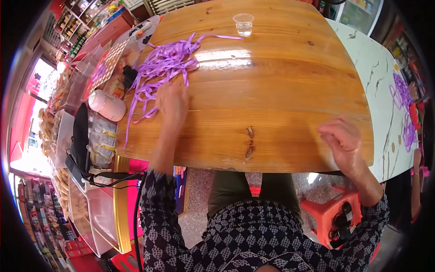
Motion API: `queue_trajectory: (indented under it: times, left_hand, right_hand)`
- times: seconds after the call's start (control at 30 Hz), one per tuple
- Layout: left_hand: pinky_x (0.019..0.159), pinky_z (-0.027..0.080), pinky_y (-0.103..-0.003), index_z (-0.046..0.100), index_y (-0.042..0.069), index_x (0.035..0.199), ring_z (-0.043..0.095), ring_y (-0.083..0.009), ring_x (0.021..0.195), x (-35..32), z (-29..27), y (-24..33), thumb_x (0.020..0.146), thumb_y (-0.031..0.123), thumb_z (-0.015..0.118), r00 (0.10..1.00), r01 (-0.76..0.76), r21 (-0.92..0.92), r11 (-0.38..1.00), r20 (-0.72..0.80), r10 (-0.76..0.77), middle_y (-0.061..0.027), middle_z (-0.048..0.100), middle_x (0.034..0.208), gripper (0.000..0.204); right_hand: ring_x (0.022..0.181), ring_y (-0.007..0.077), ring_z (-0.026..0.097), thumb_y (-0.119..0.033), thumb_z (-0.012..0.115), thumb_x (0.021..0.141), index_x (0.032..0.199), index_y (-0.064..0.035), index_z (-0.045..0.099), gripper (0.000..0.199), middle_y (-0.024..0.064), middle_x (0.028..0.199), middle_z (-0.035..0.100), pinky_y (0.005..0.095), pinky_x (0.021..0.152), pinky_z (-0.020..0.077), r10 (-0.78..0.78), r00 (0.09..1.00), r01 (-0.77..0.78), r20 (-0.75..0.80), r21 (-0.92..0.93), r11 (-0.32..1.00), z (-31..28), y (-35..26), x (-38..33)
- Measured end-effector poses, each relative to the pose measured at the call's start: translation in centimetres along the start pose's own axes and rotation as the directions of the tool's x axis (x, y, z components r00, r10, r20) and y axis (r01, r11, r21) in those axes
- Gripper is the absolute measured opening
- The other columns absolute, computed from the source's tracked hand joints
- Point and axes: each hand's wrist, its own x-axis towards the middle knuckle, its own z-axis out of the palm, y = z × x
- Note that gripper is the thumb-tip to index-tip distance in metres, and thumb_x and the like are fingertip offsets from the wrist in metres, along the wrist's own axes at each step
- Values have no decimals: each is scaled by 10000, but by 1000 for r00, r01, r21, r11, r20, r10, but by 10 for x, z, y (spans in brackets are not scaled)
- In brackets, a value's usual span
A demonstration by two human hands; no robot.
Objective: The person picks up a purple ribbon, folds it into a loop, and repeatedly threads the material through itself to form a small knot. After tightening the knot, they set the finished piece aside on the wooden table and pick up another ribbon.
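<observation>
A tangled heap of purple ribbon (165, 59) lies on the left part of the wooden table (272, 99), with one strand trailing toward the far middle and another hanging down the near left edge. My left hand (173, 102) is at the near side of the heap, its fingers closed on the ribbon. The exact grip is partly hidden by the hand. My right hand (343, 136) is raised over the table's near right corner, fingers loosely bent and thumb apart from them. Nothing shows in it.
A clear plastic cup (244, 26) with liquid stands at the far middle. Left of the table are a pink-white canister (107, 105) and plastic boxes. More purple ribbon (401, 90) lies on a marble-patterned table (378, 86) at right. A red stool (324, 213) stands below on the right.
</observation>
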Motion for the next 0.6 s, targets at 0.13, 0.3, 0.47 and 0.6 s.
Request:
queue_trajectory:
  times: [0.13,0.3,0.47,0.6]
  left_hand:
    - [608,430,-426,621,48,695,548,-310,702,12,10,12,696,95,639,999,-36,38,999,19,35,-125,562,689,51]
    - [559,442,-415,613,63,684,563,-292,645,-2,-12,59,684,51,615,961,-254,-310,916,-187,204,-99,577,699,12]
    - [546,455,-371,608,65,745,584,-269,651,-33,-21,100,709,31,594,936,-348,-589,729,-172,307,-89,582,703,51]
    - [565,462,-370,589,60,825,584,-274,668,-41,-29,107,704,66,631,921,-346,-652,675,-98,377,-95,584,728,128]
  right_hand:
    - [686,247,554,114,607,684,827,4,613,180,105,763,620,317,613,441,-90,996,86,25,137,987,19,-15,15]
    - [696,249,551,108,616,675,851,-5,623,209,100,773,625,317,627,442,-82,992,63,99,177,982,40,-5,30]
    - [731,241,552,85,636,668,909,-33,649,268,96,812,647,327,657,439,-96,982,131,-161,223,966,87,-12,67]
    - [725,217,552,77,620,684,902,-42,654,250,101,806,648,322,663,436,-158,983,180,-98,297,938,119,-8,79]
